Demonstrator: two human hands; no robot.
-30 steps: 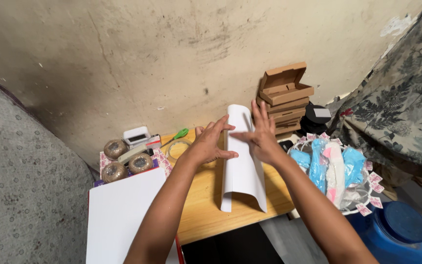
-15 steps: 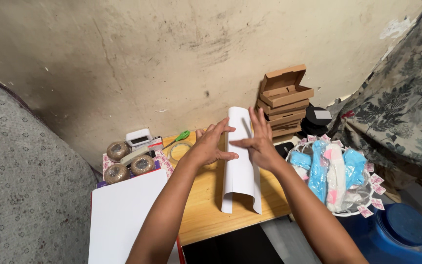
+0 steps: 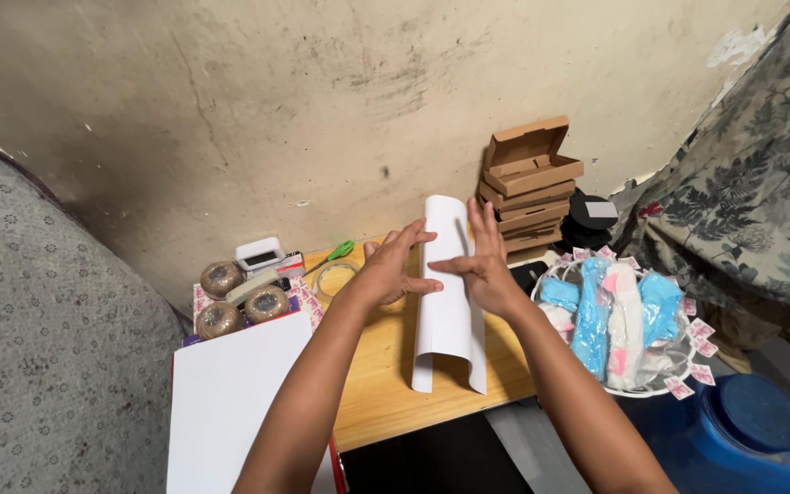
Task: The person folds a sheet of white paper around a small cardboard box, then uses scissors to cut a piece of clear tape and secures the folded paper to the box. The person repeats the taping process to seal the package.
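Both hands flat, fingers spread: left hand [image 3: 393,267] and right hand [image 3: 479,265] press the white paper sheet [image 3: 450,302] into an arch on the wooden table [image 3: 381,384], gripping nothing.

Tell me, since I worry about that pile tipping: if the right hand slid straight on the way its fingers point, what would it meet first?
The right hand points up and away along the curled white sheet. Past the sheet's far end, the wall looks first in line; the stack of cardboard boxes sits just right, though depth is unclear.
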